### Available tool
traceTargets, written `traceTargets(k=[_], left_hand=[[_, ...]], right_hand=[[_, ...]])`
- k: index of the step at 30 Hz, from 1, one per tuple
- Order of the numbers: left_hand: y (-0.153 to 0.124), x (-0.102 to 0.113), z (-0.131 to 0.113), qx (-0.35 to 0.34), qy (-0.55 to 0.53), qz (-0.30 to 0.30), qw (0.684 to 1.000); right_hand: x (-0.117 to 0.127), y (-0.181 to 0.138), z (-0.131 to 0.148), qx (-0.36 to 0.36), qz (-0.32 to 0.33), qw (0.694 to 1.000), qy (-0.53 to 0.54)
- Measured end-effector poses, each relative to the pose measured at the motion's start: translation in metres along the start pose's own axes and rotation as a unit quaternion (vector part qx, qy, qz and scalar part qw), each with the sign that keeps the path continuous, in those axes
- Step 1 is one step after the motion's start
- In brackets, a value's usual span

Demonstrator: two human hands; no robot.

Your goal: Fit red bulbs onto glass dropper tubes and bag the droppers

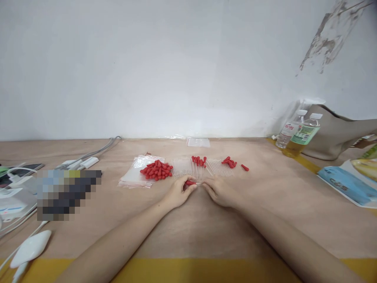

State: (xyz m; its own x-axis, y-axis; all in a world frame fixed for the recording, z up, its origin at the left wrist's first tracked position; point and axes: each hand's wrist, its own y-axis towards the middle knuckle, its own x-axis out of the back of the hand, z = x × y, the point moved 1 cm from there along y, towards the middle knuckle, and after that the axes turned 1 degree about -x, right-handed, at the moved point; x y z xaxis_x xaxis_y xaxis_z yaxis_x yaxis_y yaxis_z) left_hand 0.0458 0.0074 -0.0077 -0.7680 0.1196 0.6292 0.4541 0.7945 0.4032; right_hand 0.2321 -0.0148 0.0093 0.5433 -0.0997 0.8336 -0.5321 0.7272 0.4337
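Observation:
My left hand (pixel 179 192) pinches a small red rubber cap (pixel 190 182) at the table's middle. My right hand (pixel 219 191) is closed on the other end of a thin clear tube (pixel 199 183) that meets the cap. Just beyond the hands lie rows of clear tubes (pixel 182 166), some tipped with red caps (pixel 199 160). A heap of loose red caps (pixel 157 170) rests on clear plastic bags (pixel 131 177) to the left. A few more capped tubes (pixel 229 162) and a single red cap (pixel 244 168) lie to the right.
Two plastic bottles (pixel 299 131) and a beige bag (pixel 338 131) stand at the back right by the wall. A blue packet (pixel 347 184) lies at the right edge. Cables, chargers and a white mouse (pixel 31 247) crowd the left side. A small clear bag (pixel 198 142) lies near the wall.

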Motion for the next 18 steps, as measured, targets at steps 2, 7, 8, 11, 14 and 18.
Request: traceTargets(k=[2,7,8,11,14,18], left_hand=[[0.001,0.000,0.005,0.020,-0.002,-0.027,0.999],[0.001,0.001,0.008,-0.004,0.045,-0.003,0.999],[0.001,0.001,0.007,-0.017,0.061,0.004,0.998],[0.000,0.001,0.004,-0.031,0.085,0.011,0.996],[0.000,0.002,0.001,-0.029,0.079,0.013,0.996],[0.000,0.002,0.000,-0.029,0.071,0.015,0.997]], right_hand=[[0.007,0.000,-0.008,-0.040,-0.028,0.999,0.025],[0.016,0.008,-0.043,-0.240,-0.145,0.960,-0.013],[0.016,0.012,-0.048,-0.256,-0.159,0.953,-0.024],[0.010,0.023,-0.054,-0.260,-0.175,0.948,-0.055],[0.000,0.031,-0.051,-0.261,-0.160,0.948,-0.087],[-0.009,0.033,-0.045,-0.245,-0.124,0.953,-0.129]])
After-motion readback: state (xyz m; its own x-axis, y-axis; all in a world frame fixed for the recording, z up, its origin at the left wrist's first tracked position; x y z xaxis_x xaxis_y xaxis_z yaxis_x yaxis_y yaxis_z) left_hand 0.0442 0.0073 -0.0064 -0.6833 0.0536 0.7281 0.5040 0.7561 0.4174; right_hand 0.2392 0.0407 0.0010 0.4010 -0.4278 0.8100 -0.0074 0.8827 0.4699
